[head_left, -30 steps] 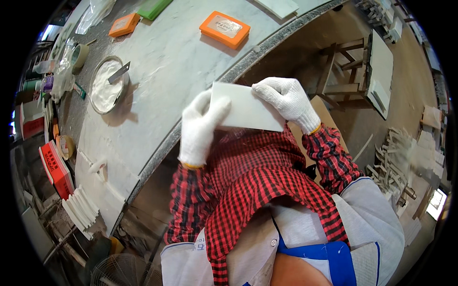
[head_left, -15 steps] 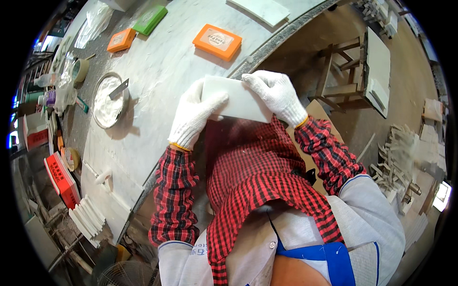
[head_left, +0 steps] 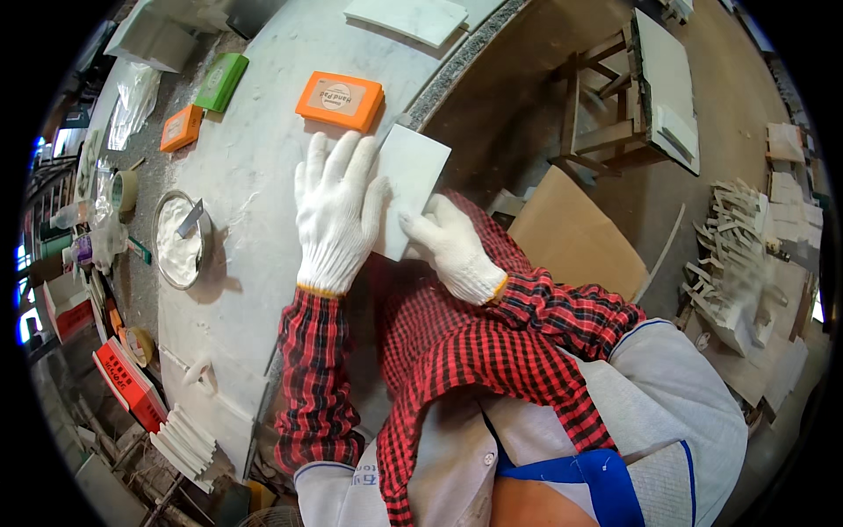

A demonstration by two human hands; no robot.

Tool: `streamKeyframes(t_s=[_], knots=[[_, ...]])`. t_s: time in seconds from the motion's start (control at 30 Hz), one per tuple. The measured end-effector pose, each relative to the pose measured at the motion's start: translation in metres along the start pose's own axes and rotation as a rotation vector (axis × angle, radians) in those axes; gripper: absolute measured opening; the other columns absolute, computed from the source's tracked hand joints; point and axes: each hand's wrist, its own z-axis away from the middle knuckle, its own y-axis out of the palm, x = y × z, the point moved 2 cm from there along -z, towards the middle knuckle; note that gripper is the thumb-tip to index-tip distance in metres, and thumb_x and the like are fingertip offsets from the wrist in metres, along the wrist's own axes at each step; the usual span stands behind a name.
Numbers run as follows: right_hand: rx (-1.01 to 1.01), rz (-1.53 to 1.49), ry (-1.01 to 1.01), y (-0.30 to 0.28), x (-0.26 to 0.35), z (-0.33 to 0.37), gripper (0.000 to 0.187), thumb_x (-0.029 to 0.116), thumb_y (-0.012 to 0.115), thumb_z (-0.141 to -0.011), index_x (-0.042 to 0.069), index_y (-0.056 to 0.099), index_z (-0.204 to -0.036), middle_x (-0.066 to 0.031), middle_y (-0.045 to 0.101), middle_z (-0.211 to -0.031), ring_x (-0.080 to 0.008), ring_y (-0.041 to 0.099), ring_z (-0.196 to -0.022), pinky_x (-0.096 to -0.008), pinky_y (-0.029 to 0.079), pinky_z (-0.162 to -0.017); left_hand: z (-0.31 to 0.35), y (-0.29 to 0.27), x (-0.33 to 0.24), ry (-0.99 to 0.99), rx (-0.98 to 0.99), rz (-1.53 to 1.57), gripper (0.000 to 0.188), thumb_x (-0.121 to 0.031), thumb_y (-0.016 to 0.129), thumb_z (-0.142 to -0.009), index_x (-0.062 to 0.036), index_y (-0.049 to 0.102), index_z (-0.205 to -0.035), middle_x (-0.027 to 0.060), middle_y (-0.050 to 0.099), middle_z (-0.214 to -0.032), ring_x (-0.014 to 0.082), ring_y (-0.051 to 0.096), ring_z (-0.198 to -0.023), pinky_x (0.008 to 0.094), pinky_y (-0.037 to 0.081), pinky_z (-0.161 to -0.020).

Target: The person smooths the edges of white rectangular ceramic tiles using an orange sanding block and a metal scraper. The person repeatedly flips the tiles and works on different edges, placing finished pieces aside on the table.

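A thin white rectangular stone tile [head_left: 411, 169] is tilted at the slab's front edge, above my checked apron. My right hand [head_left: 458, 252], in a white knit glove, grips its lower right side with the thumb on top; the fingers beneath are hidden. To the left of the tile is my left hand [head_left: 335, 209], also gloved, its fingers stretched out flat over the pale slab. Its thumb lies along the tile's left edge; whether they touch I cannot tell. An orange hand pad [head_left: 340, 102] sits just beyond my left fingertips.
A metal bowl [head_left: 204, 237] of white paste with a scraper stands left on the marble-topped table [head_left: 255, 290]. Farther back are a green pad [head_left: 221, 82], a smaller orange pad [head_left: 181, 128] and another white slab [head_left: 408, 18]. Right of me are cardboard [head_left: 575, 233] and a wooden stand [head_left: 606, 132].
The tile has turned from lying crosswise in both hands to a steeper slant in my right hand. My left hand has let go and spread its fingers; my right hand has moved left and lower.
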Motion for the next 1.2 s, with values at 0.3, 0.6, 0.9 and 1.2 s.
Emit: streamKeyframes(t_s=[0.3,0.6,0.9,1.2], knots=[[-0.001,0.195,-0.049,0.006,0.010,0.005,0.032,0.014,0.067,-0.102,-0.004,0.054,-0.125,-0.0112,0.069,-0.114,-0.0158,0.069,-0.100,-0.0319,0.060,-0.082,0.001,0.014,0.022,-0.034,0.014,0.129,0.053,-0.021,0.071,-0.091,-0.0036,0.060,-0.140,0.0181,0.058,-0.142,0.0446,0.051,-0.134,0.0498,0.039,-0.113],[0.471,0.720,-0.046,0.011,0.078,-0.013,0.034,0.020,0.065,-0.099,-0.003,0.065,-0.125,-0.0048,0.070,-0.106,-0.0107,0.063,-0.098,-0.0292,0.053,-0.087,-0.002,-0.043,0.022,-0.531,0.115,0.694,0.073,-0.014,0.085,-0.081,0.0027,0.054,-0.144,0.0160,0.069,-0.124,0.0246,0.069,-0.110,0.0361,0.055,-0.097],[0.842,1.538,-0.572,0.097,0.128,-0.090,0.034,0.031,0.065,-0.098,0.005,0.072,-0.119,-0.0156,0.074,-0.109,-0.0269,0.071,-0.100,-0.0383,0.057,-0.088,0.062,-0.038,0.045,-1.023,-0.008,1.335,0.033,-0.017,0.078,-0.093,0.0023,0.072,-0.119,0.0068,0.074,-0.101,0.0138,0.069,-0.088,0.0285,0.057,-0.079],[0.312,1.883,-1.386,0.104,0.108,-0.146,0.046,0.038,0.072,-0.093,0.022,0.065,-0.136,-0.0160,0.062,-0.135,-0.0330,0.063,-0.115,-0.0424,0.052,-0.099,0.097,-0.040,0.053,-1.022,-0.347,1.147,0.033,-0.016,0.081,-0.091,0.0058,0.071,-0.114,0.0075,0.075,-0.098,0.0123,0.068,-0.086,0.0277,0.056,-0.075]])
